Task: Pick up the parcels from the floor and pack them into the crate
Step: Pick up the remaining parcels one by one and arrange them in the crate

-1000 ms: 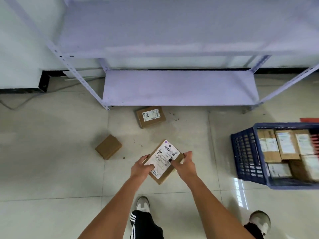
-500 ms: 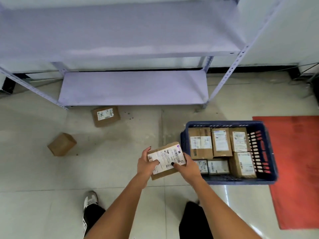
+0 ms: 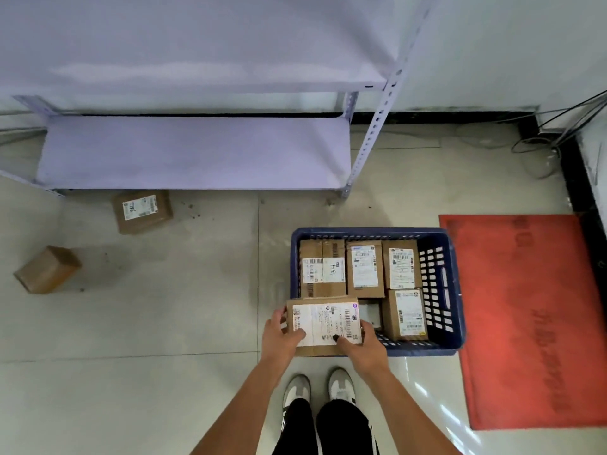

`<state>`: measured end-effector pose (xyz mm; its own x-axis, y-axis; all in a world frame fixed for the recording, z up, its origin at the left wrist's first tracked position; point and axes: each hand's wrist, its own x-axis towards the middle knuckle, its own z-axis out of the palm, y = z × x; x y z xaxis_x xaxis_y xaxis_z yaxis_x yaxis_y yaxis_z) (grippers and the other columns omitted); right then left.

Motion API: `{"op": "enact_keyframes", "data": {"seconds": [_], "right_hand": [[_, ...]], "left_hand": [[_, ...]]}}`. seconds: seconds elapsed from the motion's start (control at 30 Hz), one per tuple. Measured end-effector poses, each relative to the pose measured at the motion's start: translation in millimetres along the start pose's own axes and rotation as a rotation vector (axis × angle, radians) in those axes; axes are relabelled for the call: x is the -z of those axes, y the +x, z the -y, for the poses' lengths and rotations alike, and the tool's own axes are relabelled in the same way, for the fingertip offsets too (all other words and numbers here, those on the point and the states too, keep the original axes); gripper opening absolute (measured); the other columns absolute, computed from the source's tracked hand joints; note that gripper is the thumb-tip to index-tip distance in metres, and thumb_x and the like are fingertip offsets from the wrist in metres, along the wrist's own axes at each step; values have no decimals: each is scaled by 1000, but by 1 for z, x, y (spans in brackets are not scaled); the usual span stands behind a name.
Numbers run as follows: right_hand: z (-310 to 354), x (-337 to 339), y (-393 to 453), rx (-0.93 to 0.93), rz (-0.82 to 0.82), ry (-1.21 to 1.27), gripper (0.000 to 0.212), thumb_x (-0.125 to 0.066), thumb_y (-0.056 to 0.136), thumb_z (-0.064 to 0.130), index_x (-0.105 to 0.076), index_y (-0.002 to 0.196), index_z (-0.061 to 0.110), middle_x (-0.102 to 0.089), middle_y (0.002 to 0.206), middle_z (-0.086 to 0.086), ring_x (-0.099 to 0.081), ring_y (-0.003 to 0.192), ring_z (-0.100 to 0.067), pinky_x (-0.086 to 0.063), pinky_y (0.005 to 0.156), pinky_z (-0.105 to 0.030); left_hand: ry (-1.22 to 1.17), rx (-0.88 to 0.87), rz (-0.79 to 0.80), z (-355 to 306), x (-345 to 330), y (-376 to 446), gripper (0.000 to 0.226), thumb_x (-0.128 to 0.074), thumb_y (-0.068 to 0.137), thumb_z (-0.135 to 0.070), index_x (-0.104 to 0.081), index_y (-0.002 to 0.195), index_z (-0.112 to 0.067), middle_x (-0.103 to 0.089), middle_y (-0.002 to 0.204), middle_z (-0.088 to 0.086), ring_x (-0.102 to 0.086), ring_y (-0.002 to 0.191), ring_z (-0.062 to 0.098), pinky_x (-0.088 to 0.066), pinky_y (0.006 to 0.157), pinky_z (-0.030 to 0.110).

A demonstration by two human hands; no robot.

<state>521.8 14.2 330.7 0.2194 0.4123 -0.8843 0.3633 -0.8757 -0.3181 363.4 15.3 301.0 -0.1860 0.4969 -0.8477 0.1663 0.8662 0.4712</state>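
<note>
Both hands on the labelled parcel (image 3: 323,325): left hand (image 3: 283,336) and right hand (image 3: 361,344) clamp its two ends, thumbs on top, fingers curled under. It hangs over the blue crate (image 3: 455,290) near-left corner. Risk: the slot beyond the fingertips looks tight; it could catch the rim or pinch fingers against the packed boxes (image 3: 364,269).
</note>
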Motion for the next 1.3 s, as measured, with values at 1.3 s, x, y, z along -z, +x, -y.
{"op": "enact_keyframes", "data": {"seconds": [1.3], "right_hand": [[-143, 51, 257, 53, 54, -416, 53, -61, 84, 23, -42, 132, 14, -52, 117, -12, -58, 99, -26, -54, 84, -36]], "left_hand": [[-37, 249, 78, 90, -218, 152, 60, -53, 87, -7, -36, 143, -23, -54, 136, 0, -48, 109, 13, -32, 97, 26]]}}
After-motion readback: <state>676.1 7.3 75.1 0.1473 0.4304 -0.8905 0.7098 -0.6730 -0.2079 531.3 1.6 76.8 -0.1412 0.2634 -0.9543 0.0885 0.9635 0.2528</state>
